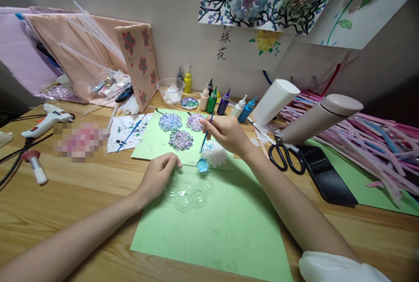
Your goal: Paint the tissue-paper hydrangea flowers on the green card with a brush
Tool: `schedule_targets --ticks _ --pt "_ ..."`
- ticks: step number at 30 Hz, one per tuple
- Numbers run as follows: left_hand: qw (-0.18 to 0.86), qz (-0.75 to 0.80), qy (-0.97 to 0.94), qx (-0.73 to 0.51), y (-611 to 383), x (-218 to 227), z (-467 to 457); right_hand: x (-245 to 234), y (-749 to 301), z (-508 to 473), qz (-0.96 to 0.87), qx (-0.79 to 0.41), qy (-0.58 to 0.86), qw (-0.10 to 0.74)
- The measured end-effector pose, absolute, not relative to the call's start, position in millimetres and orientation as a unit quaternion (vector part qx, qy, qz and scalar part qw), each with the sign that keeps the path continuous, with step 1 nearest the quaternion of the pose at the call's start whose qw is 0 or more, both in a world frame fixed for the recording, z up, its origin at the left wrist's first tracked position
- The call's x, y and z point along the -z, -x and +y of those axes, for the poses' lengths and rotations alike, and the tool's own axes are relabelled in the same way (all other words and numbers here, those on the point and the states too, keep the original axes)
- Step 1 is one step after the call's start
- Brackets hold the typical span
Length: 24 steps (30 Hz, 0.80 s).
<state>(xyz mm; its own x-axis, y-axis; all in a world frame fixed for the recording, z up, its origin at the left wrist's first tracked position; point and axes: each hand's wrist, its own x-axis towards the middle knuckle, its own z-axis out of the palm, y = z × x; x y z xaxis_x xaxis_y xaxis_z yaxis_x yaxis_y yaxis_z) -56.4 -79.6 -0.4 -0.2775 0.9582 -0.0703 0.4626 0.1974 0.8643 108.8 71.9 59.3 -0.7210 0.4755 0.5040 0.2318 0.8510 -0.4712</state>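
Note:
Between the thumb and fingers of my right hand [227, 133] is a blue paintbrush [208, 131], its tip down at a white fluffy flower [216, 156] with some blue on its left side. My left hand [160, 175] pinches the edge of a clear plastic palette [186, 191] with rounded wells. One well holds light blue paint [203, 165], just below the brush tip. Behind the hands, three textured flowers in blue and purple, one of them a purple flower [181, 140], sit on a light green sheet [150, 142].
Several paint bottles [223, 102] line the back, near a clear bowl [170, 91]. Scissors [286, 155], a black object [327, 177], a tumbler [322, 118] and pink strips [366, 142] lie right. A glue gun [47, 120] and paint-marked paper [122, 131] are left.

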Motion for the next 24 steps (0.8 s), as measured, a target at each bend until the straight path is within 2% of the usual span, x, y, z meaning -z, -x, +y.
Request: schedule_targets --ticks 24 --pt "0.326 0.700 -0.504 -0.386 56.2 0.5 -78.2 -57.9 -108.4 71.9 -0.913 -0.180 0.193 0.312"
